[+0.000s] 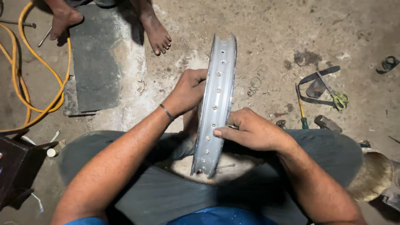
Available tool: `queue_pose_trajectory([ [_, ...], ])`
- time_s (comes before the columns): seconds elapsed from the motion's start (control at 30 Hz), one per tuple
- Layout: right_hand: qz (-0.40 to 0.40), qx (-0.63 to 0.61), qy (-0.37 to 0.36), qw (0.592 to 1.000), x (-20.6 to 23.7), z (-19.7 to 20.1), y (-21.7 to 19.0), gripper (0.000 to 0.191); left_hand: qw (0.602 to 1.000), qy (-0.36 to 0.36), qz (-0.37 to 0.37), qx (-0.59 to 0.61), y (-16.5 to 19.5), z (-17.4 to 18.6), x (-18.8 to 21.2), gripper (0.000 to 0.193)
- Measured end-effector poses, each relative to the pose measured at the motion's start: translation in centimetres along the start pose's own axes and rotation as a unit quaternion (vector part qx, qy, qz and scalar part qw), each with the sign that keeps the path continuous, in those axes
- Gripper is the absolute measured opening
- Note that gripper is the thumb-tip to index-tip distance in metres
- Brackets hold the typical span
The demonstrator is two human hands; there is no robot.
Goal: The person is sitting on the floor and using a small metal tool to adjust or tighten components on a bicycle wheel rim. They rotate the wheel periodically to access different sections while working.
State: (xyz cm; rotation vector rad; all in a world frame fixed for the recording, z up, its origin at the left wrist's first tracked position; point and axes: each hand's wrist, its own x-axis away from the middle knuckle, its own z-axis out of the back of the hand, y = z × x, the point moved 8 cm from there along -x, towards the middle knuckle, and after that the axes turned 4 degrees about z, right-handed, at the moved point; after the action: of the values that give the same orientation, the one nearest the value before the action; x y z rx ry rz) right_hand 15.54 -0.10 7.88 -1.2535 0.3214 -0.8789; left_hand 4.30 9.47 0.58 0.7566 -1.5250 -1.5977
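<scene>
A silver metal wheel rim (216,96) with a row of spoke holes stands on edge between my knees, seen from above. My left hand (187,92) grips the rim's left side near its upper half. My right hand (250,130) rests against the rim's right side lower down, thumb on the channel, fingers pinching a thin metal spoke (231,126). Another thin spoke (225,166) sticks out near the rim's bottom.
Another person's bare feet (157,32) stand at the top by a dark mat (93,66). A yellow hose (25,83) curls at left. Scissors (338,98), a screwdriver (301,110), a rubber strip (318,75) and a hammer head (327,123) lie at right.
</scene>
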Motion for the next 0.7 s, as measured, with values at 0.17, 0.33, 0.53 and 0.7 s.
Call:
queue_pose_trajectory([
  [0.17, -0.054, 0.035, 0.005, 0.998, 0.4, 0.2, 0.7, 0.033, 0.995, 0.101, -0.028, 0.001, 0.4, 0.3, 0.7, 0.019],
  [0.33, -0.08, 0.022, 0.025, 0.996, 1.6, 0.0, 1.0, 0.035, 0.992, 0.123, 0.003, 0.026, 0.3, -0.7, 1.9, 0.012],
  [0.53, -0.168, 0.108, 0.174, 0.964, 3.2, 4.2, 2.7, 0.037, 0.997, -0.003, -0.072, 0.01, 2.0, -5.0, 5.5, 0.025],
  [0.7, -0.046, 0.091, 0.27, 0.957, 2.3, 4.4, 1.0, 0.035, 0.995, -0.089, -0.004, 0.037, 0.6, -3.9, 4.6, 0.023],
])
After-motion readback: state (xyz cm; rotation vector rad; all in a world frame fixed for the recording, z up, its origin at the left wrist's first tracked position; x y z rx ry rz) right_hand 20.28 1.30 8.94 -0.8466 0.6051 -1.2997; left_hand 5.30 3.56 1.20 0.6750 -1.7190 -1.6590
